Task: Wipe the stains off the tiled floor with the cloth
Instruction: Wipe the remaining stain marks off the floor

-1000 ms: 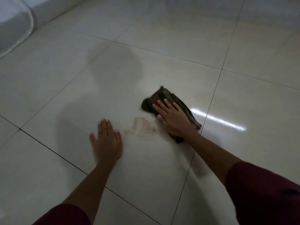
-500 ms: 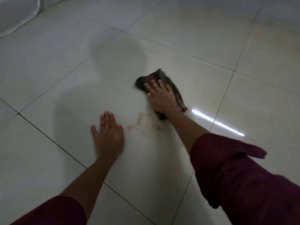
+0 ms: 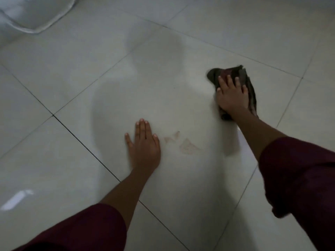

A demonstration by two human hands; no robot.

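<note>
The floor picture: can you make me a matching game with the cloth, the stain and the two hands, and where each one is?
Things:
1. cloth
2. stain
3. left hand
4. right hand

Places or states:
A. flat on the bare tile, fingers straight
B. pressing down on top of the cloth
C. pale brown marks between the two hands
D. dark and crumpled, under a hand, farther away than the stain

Pairs: 1-D, 2-C, 3-A, 4-B
</note>
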